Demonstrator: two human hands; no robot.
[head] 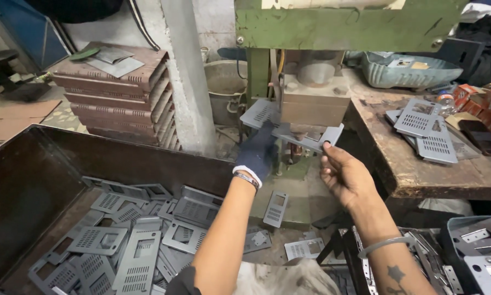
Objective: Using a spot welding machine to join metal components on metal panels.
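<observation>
Head view: my gloved left hand (258, 150) and bare right hand (344, 177) are both gripping the perforated metal plate (289, 128), seating it under the press die (315, 98) at 12 o'clock; next, I judge, alignment.

The left hand (258, 153) wore a dark blue glove with a white edge at the wrist, and a thin band with small colours sat just below it. The right hand (344, 177) was bare and had no glove, and a thin silver ring of metal went round that arm near the wrist. A small dark star was drawn on the right arm, near the bottom edge.
</observation>
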